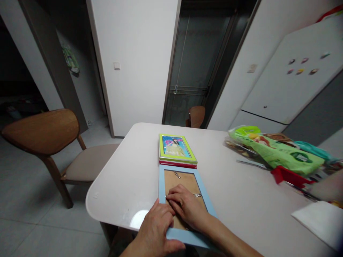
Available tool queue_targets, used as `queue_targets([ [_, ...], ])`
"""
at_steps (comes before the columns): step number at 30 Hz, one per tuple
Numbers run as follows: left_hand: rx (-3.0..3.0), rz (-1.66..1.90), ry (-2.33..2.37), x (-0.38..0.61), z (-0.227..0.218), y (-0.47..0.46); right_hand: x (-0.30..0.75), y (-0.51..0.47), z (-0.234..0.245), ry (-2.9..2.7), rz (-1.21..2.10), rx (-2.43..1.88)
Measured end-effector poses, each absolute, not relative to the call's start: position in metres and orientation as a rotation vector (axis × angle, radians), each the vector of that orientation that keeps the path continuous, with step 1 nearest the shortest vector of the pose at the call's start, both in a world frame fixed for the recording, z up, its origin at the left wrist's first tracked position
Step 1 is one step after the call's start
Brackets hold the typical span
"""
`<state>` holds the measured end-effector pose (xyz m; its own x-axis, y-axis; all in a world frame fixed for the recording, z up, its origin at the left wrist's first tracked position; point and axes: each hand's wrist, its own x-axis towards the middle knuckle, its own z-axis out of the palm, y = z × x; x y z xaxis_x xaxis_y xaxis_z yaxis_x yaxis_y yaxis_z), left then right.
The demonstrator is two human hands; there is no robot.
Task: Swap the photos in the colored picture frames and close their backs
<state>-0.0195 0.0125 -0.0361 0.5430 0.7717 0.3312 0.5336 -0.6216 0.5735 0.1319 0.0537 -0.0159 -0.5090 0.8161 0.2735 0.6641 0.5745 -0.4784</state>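
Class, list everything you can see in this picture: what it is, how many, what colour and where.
table: one, white, centre
blue frame: one, face down, brown backing up, near table edge
green frame: one, stacked on the red, behind the blue
red frame: one, beneath the green
chair: one, wooden, left of table
second chair: one, wooden, beyond the far end
green bags: a heap, table's right
fridge: one, white, magnets, right
left hand: blue frame's near-left edge
right hand: fingers on the backing
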Motion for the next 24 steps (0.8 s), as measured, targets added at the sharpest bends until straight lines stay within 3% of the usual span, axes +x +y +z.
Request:
queue_targets([
  [5,2.373,0.803,1.053,-0.019,-0.039,0.013,0.143,0.096,-0.018,-2.099,0.21,-1.61],
  [10,2.342,0.791,1.076,-0.018,-0.035,0.011,0.15,0.129,-0.032,-1.964,0.174,-1.766],
  [18,2.375,0.709,1.119,-0.018,-0.029,0.012,0.147,0.131,-0.033,-1.809,0.201,-1.801],
  [24,2.699,0.663,1.029,-0.008,-0.052,0.015,0.178,0.103,-0.013,-1.743,0.292,-1.678],
])
